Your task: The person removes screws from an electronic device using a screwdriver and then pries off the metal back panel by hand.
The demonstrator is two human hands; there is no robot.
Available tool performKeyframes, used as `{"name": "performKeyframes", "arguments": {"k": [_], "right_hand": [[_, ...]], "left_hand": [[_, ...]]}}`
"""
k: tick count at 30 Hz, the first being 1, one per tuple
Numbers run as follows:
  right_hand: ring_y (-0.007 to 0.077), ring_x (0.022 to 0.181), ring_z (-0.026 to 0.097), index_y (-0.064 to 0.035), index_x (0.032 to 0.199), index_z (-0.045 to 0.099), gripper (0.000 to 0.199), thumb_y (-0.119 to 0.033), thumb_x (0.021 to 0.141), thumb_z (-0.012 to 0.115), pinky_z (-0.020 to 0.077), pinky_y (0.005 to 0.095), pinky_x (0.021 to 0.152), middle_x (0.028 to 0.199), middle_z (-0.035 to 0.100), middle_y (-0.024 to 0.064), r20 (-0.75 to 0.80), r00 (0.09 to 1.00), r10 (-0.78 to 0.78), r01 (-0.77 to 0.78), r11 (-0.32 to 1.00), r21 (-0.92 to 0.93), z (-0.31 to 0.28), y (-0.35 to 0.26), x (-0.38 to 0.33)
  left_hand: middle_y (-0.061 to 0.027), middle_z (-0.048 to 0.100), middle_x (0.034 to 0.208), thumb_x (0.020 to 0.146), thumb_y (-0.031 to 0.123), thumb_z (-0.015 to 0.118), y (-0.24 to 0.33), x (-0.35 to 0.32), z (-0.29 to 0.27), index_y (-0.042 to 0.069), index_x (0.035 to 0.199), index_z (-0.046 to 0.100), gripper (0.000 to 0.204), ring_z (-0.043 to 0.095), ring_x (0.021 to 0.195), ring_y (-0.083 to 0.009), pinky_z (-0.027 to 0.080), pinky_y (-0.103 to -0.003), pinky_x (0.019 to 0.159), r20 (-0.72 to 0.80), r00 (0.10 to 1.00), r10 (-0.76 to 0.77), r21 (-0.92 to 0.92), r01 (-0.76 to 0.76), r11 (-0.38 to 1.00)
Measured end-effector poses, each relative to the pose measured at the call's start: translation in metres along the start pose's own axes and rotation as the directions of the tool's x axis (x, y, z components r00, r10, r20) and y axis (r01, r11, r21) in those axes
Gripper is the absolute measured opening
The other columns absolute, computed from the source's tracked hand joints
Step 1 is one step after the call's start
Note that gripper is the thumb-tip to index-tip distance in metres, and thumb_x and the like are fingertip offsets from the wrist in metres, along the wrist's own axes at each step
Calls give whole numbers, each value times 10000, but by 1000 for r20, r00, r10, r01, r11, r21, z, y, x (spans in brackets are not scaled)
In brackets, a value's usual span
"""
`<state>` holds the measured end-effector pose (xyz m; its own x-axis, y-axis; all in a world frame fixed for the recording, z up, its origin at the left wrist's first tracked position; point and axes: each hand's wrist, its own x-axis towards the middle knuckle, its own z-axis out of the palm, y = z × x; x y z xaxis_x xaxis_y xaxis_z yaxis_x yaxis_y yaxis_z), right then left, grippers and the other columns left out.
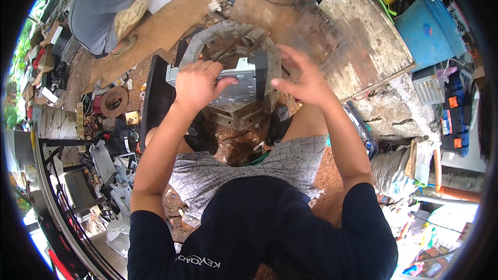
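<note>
My left hand (197,85) grips the left part of a grey sheet-metal bracket (244,85), its thumb lying across the near face. Small holes dot the metal, and a black strip (261,75) runs along its right end. Just to the right of it, my right hand (306,79) hovers with fingers and thumb spread, holding nothing. Beneath the bracket, between my legs, stands a worn grey ring-shaped frame (205,35) with metal bars across its opening. Part of that frame is hidden by the bracket and my left hand.
Left of the frame stands a black panel (155,91); a rusty disc (114,101) lies among scrap. A stained wooden board (363,36) and a blue bucket (430,33) are at the right. Another person (96,15) crouches at the far left.
</note>
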<state>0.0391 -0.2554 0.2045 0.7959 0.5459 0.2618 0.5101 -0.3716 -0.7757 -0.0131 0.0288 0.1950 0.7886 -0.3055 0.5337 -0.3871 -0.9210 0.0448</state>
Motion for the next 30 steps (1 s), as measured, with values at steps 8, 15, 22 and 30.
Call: {"name": "performKeyframes", "arguments": {"k": [8,15,22,30], "right_hand": [[122,899,605,28,1307,557,490,-222,915,713,498,265,817,1012,669,84,-562,610,559,-479,825,301,-48,192,-167],[94,807,580,72,1298,538,457,-197,952,667,491,249,721,994,652,57,-517,478,710,-600,694,399,-8,205,-239],[198,1055,642,-4,1320,560,424,-168,943,664,509,336,928,1147,677,150,-513,734,446,-368,895,252,-49,146,-133],[257,989,694,-18,1236,640,460,-331,900,672,527,353,892,1050,722,171,-561,518,646,-737,669,91,-108,214,-246]], "left_hand": [[-76,586,720,764,466,752,21,10,15,76,759,584,425,597,674,-294,455,-393,605,84,996,-10,66,5,998],[-66,582,739,798,359,740,20,4,4,90,800,607,301,567,690,-289,428,-397,621,134,991,-9,35,4,999],[-119,612,803,843,309,707,27,16,4,52,891,630,273,584,750,-345,453,-422,653,155,988,2,19,-5,1000],[-149,661,1158,932,151,660,40,29,11,13,1310,577,411,633,1036,-220,481,-339,924,441,870,-220,-415,415,810]]}}
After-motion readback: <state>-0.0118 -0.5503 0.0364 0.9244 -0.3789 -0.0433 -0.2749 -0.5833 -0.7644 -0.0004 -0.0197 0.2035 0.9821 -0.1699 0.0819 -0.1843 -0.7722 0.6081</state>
